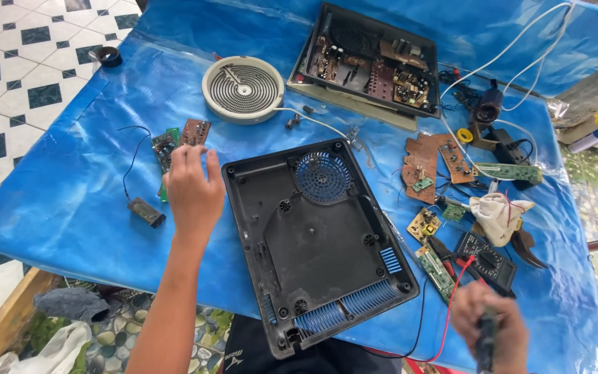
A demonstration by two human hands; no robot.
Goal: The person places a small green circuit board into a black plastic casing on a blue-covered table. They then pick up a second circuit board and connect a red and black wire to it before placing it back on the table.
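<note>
Blue plastic sheeting [70,201] covers the table where I work. My left hand [192,187] lies flat, fingers loosely spread, on a green circuit board [164,149] beside a small brown board [195,131], gripping nothing. My right hand [489,325] is closed around a dark tool handle [486,339] at the table's near edge. Between them sits the empty black appliance casing [316,242], with a blue fan grille. A round heating coil [243,88] lies farther back.
</note>
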